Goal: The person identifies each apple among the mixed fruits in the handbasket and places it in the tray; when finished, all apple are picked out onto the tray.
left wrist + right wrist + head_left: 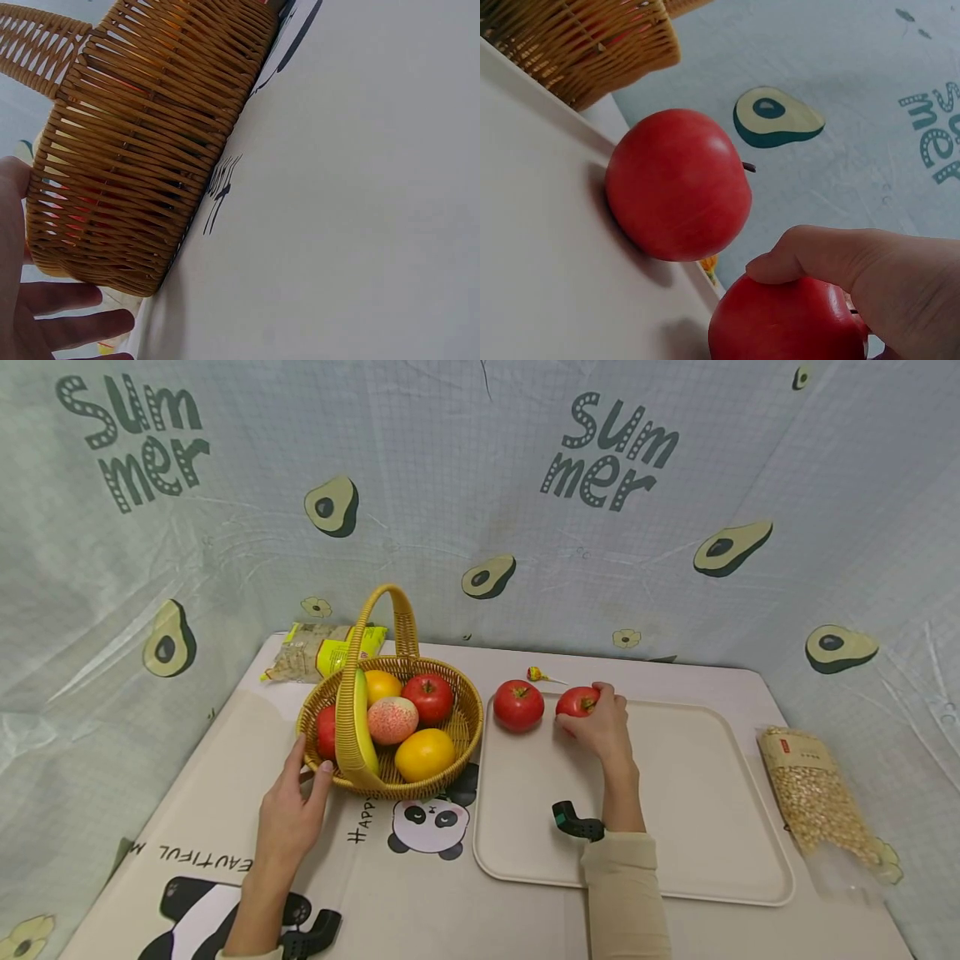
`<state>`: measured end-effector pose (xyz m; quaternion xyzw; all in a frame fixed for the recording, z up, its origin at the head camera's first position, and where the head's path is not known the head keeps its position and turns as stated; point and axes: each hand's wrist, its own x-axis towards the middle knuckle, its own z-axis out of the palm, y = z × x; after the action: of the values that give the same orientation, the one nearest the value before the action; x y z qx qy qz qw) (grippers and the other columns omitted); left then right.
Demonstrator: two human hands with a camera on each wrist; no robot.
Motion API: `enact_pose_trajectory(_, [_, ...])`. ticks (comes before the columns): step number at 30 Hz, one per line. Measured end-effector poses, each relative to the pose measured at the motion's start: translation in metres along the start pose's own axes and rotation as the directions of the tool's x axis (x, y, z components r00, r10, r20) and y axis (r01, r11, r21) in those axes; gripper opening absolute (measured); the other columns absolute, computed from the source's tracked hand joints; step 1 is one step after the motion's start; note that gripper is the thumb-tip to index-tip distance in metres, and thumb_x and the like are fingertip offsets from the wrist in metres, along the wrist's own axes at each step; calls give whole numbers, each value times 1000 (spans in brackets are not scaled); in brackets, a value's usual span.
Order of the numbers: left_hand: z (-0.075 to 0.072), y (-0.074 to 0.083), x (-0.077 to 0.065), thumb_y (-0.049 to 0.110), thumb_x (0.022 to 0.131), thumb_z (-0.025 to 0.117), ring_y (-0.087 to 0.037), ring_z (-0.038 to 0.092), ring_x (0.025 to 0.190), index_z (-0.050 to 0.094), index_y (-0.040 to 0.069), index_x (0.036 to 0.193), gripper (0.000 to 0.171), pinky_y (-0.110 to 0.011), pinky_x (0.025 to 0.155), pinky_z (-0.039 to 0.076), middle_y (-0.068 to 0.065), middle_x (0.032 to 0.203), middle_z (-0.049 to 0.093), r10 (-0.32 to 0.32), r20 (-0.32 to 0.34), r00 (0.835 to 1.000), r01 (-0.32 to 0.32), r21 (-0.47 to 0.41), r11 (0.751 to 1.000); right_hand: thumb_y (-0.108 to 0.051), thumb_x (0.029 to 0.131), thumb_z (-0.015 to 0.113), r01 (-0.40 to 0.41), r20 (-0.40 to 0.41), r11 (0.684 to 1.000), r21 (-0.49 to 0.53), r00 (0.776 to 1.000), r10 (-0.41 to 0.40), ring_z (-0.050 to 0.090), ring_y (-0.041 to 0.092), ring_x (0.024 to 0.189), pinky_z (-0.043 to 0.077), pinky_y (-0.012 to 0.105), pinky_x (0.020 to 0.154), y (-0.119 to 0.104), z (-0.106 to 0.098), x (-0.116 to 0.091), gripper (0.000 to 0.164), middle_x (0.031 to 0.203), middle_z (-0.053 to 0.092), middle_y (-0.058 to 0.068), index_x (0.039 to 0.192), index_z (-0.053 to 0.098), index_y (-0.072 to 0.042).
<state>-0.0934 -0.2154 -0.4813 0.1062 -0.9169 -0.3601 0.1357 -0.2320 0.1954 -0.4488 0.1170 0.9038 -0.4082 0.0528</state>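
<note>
My right hand (602, 727) grips a red apple (576, 702) at the back of the beige tray (697, 802); in the right wrist view the thumb lies across this apple (784, 322). Left of it, a second red apple (518, 706) sits on the tray with its stem showing. My left hand (291, 814) touches the near left side of a wicker basket (390, 789), its fingers fairly straight along the wall (142, 150). Inside the basket are a banana (363, 727), a peach (393, 720), red apples (427, 698) and yellow-orange fruits (425, 755).
A lollipop (535, 674) lies behind the tray. Behind the basket is a yellow-labelled bag (300, 653). A clear bag of pale grains (817, 797) lies right of the tray. The basket's tall handle (405, 618) arches over the fruit. A printed curtain (420, 468) surrounds the table.
</note>
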Motion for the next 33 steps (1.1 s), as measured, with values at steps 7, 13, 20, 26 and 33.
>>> enact_pose_trajectory(7, [0,0,0,42,105,43,-49,59,121,24,12,160,66,-63,107,42,-27,154,42,7,-1,1000,-7,-3,1000,-32,83,72,-3,4,1000,-4,1000,3,36,43,135,48,61,104,2,3,0,90,147,33,26,154,23,-7])
enact_pose_trajectory(13, [0,0,0,43,105,43,-49,58,123,23,13,161,66,-63,108,42,-26,155,41,1,6,1000,-1,-2,1000,-33,84,71,-1,-2,1000,-2,1000,1,37,42,134,48,61,105,3,3,1,89,146,34,26,154,23,-7])
enact_pose_trajectory(20, [0,1,0,43,106,43,-49,57,124,22,14,161,66,-63,109,40,-26,155,41,-3,8,1000,3,-1,1000,-35,88,68,3,11,1000,-14,1000,-3,36,44,136,47,60,106,3,4,2,90,147,34,27,156,19,-6])
enact_pose_trajectory(26, [0,1,0,43,105,43,-49,57,125,23,13,161,66,-63,109,40,-25,155,41,-2,5,1000,2,-3,1000,-35,89,67,3,19,1000,-13,1000,-3,34,44,137,47,60,107,4,4,2,91,148,33,27,157,16,-5])
enact_pose_trajectory(33, [0,1,0,43,105,43,-49,58,124,23,13,160,65,-63,108,42,-26,155,41,-2,4,1000,2,-3,1000,-37,89,67,5,19,1000,-4,1000,-5,35,44,137,46,60,107,5,4,3,90,148,33,27,157,16,-6])
